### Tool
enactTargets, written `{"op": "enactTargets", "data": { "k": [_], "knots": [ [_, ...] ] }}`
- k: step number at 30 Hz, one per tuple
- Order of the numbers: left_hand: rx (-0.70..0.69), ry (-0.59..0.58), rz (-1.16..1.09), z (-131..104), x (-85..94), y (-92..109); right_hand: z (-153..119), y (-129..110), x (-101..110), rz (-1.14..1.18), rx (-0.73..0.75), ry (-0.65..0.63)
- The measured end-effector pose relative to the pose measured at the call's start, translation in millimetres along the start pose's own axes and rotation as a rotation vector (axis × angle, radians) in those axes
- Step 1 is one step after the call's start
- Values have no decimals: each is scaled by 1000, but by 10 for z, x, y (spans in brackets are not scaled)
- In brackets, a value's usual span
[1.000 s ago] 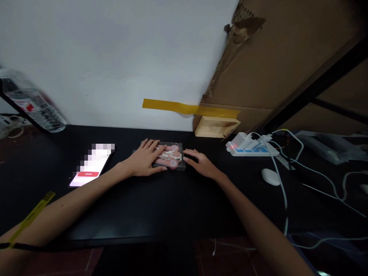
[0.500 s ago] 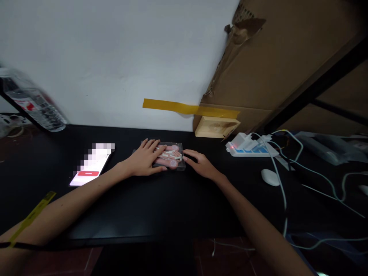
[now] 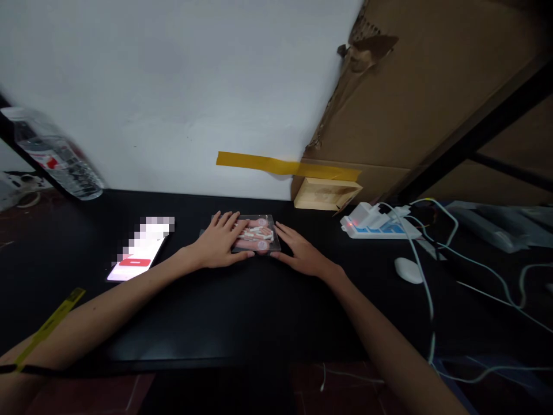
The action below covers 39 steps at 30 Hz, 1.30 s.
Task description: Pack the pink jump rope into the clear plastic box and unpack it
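A shallow clear plastic box (image 3: 264,234) lies on the black table. Small pink-and-white pieces fill its middle, with pinkish shapes bearing pale round marks along the far and near sides. My left hand (image 3: 221,241) rests flat over the box's left part, fingers spread and thumb stretched along the near edge, hiding that end. At the right end is my right hand (image 3: 301,249), fingers and thumb apart, the fingertips at the box's right side and the thumb by its near corner. Neither hand is closed around the box.
To the left, a lit phone (image 3: 140,253) lies near a leaning water bottle (image 3: 64,164). A shallow wooden tray (image 3: 322,194) stands against the cardboard (image 3: 415,98) behind. On the right are a power strip (image 3: 375,225), a white mouse-like object (image 3: 408,270) and loose cables (image 3: 425,288).
My right hand's fingers and thumb have spread wider, with the thumb lower at the box's near corner. My left hand stays on the box. The view has shifted slightly.
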<state>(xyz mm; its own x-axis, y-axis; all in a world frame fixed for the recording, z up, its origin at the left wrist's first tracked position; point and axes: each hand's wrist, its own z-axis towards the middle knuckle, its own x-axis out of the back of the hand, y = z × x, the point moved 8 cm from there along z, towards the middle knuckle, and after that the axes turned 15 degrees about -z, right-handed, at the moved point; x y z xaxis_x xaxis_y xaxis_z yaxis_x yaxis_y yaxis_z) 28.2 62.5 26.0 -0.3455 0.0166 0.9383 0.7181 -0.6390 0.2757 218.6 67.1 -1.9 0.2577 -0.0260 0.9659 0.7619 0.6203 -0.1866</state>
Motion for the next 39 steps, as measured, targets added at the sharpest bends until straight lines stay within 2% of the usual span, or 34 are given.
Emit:
{"op": "enactTargets", "data": {
  "k": [2,5,7,11,14,18,24,29,39],
  "knots": [
    [50,-12,6,-14,73,55,7,133,14,-66,-73,68],
    [159,-115,-64,-45,136,81,-13,338,96,-181,-219,202],
    [181,-151,-149,-53,162,80,-22,374,124,-189,-228,240],
    [174,-49,-168,-28,192,-38,-7,227,55,-57,-59,146],
    [141,9,-179,-13,140,-122,-17,121,15,-36,30,73],
    [83,9,-247,-10,11,-155,-42,120,-3,-29,41,5],
    [22,127,-221,-56,-191,-235,-54,202,-68,-51,22,-79],
    [21,88,-196,-69,-318,-264,-52,242,-109,-73,42,-98],
    [51,18,-153,-80,-382,-258,-62,288,-93,-98,66,-144]
  ]
}}
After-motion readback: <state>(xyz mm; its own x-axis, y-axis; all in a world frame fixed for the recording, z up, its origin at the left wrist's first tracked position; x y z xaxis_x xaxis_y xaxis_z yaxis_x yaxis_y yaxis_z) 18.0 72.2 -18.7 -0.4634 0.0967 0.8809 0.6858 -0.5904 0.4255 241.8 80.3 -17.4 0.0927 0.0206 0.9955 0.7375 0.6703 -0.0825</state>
